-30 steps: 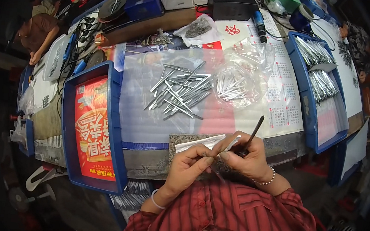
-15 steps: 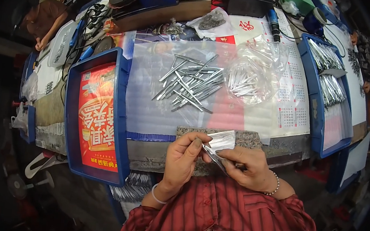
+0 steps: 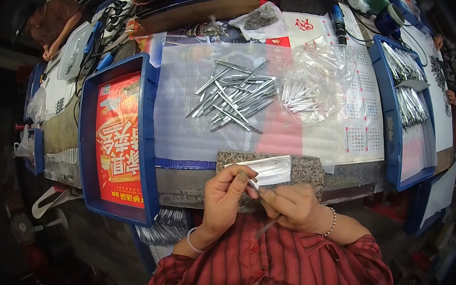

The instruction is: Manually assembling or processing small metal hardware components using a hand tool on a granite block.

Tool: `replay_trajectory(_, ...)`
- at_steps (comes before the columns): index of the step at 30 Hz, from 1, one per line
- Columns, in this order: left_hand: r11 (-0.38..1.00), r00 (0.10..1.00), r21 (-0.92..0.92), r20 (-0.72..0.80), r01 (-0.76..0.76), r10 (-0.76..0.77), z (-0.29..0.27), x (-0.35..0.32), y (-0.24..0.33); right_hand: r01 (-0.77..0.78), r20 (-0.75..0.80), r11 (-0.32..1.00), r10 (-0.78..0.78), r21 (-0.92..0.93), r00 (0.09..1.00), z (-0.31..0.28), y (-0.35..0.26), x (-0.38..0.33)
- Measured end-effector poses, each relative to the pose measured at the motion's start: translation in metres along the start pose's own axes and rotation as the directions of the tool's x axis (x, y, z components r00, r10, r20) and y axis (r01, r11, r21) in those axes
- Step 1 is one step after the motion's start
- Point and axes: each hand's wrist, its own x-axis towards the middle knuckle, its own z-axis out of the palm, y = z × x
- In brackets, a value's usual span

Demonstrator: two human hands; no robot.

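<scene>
Head view, left hand: one, bare, thumb and fingertips pinching a short, slim silver metal piece [image 3: 253, 184]; point on the left hand [image 3: 225, 197].
Right hand: one [image 3: 300, 205], curled around a slender dark rod-shaped tool [image 3: 268, 226], fingertips at the metal piece, in front of the red striped shirt [image 3: 305, 254].
Change: half a second ago a longer silver length showed between the hands; now only a short part does, and the tool's shaft sticks out below the right hand.
White sheet: one [image 3: 272, 169], more exposed than then, on one speckled grey stone slab [image 3: 313, 172].
Worktop [image 3: 177, 184]: one loose heap of flat silver metal strips [image 3: 235, 96], too tangled to count; beside it, one clear plastic bag [image 3: 327, 105] of strips.
Blue plastic trays: two large ones, left [image 3: 149, 135] and right [image 3: 395, 142], the right holding two silver bundles [image 3: 411, 107].
</scene>
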Motion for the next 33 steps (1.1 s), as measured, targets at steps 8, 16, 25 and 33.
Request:
replay_trajectory(8,0.981,0.988,0.174,0.116,0.085,-0.106,-0.018,-0.008,0.010,0.031,0.046,0.999,-0.032,0.019,0.998,-0.011,0.004,-0.003)
replay_trajectory(16,0.529,0.918,0.750,0.313,-0.397,0.244,-0.034,-0.016,0.000,-0.021,0.172,1.000,0.017,0.020,0.985,-0.015,0.013,-0.012)
replay_trajectory(25,0.147,0.805,0.881,0.327,-0.449,0.495,-0.048,0.013,-0.031,-0.233,0.016,0.965,0.233,0.124,0.972,-0.032,0.019,0.003)
replay_trajectory(33,0.045,0.806,0.898,0.370,-0.439,0.462,-0.055,0.014,-0.032,-0.153,-0.121,0.953,0.189,0.261,0.974,-0.048,0.000,-0.009)
